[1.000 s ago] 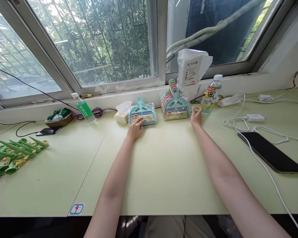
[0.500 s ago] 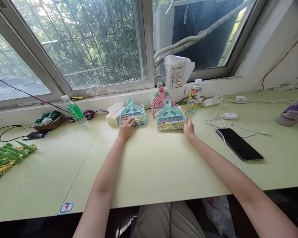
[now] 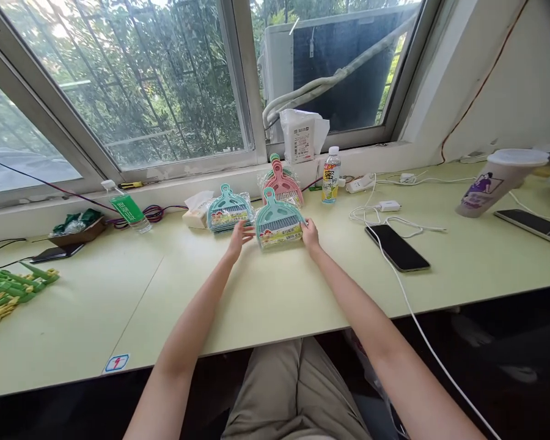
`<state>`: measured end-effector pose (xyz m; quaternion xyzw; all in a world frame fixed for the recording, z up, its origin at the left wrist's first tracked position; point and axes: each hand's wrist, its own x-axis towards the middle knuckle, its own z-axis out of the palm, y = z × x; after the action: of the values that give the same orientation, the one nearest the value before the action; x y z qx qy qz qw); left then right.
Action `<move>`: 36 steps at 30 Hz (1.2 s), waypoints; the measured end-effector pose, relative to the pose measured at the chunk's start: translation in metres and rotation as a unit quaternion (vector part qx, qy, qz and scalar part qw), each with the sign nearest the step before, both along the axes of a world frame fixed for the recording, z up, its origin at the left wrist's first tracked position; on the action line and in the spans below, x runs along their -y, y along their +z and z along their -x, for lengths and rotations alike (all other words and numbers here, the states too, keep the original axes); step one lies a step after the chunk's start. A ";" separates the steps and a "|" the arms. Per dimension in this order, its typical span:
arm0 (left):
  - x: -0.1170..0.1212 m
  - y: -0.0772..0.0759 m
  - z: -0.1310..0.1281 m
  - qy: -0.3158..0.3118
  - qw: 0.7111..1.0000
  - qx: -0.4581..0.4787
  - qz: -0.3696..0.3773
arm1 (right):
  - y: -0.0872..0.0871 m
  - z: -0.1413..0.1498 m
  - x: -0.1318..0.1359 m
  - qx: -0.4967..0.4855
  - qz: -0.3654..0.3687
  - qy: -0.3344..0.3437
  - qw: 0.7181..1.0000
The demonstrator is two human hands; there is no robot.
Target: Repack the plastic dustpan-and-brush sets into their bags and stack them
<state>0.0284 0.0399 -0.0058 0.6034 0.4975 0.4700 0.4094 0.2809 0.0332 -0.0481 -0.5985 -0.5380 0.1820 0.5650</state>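
A teal mini dustpan and brush set point(image 3: 278, 221), with a printed label across its front, is propped up at the middle of the table. My right hand point(image 3: 310, 234) grips its right edge, thumb in front. By its left edge my left hand point(image 3: 239, 240) is open, fingers apart; whether the fingertips touch the set I cannot tell. Just behind that hand lies a stack of teal dustpan sets point(image 3: 229, 212) in clear wrap. Farther back, pink and green dustpan sets point(image 3: 282, 183) lean together near the window sill.
A tissue pack point(image 3: 196, 214) and a green-label bottle point(image 3: 128, 208) stand to the left. On the right are a drink bottle point(image 3: 330, 177), a phone point(image 3: 396, 247) with white cables, and a large lidded cup point(image 3: 495, 186). Green pieces point(image 3: 13, 290) lie far left.
My left hand has come off the left stack and moved to the other set's left side. My right hand still holds that set, now closer to the stack. The view has turned right.
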 end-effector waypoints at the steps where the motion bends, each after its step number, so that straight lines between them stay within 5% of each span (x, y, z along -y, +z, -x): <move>1: 0.005 0.001 -0.005 -0.038 0.998 0.029 0.044 | 0.002 0.002 0.001 -0.034 0.013 0.009 0.999; 4: 0.022 0.004 -0.007 -0.063 0.991 0.088 0.075 | 0.005 0.010 0.010 -0.133 0.059 0.103 0.984; 6: 0.032 0.006 0.000 -0.065 0.987 0.090 0.116 | 0.006 0.018 0.021 -0.107 0.068 0.163 0.978; 10: 0.041 0.008 0.012 -0.023 0.983 0.113 0.143 | 0.015 0.033 0.045 0.106 -0.050 0.096 0.988; 13: 0.039 0.004 0.008 0.016 0.978 0.169 0.117 | 0.024 0.040 0.058 0.286 -0.140 0.104 0.942; 17: 0.037 -0.002 0.002 0.056 0.970 0.214 0.102 | 0.030 0.043 0.065 0.418 -0.127 0.157 0.886; 25: 0.036 -0.001 0.005 0.077 0.973 0.205 0.073 | 0.036 0.042 0.072 0.415 -0.174 0.159 0.879; 30: 0.037 -0.008 -0.002 0.033 0.982 0.171 0.079 | 0.028 0.046 0.068 0.412 -0.122 0.143 0.892; 36: 0.039 -0.013 -0.006 -0.001 0.985 0.162 0.067 | 0.032 0.044 0.070 0.387 -0.148 0.127 0.901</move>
<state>0.0343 0.0012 -0.0184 0.4908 0.4548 0.5266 0.5244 0.2369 -0.0372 -0.0161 -0.4580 -0.8061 -0.0753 0.3670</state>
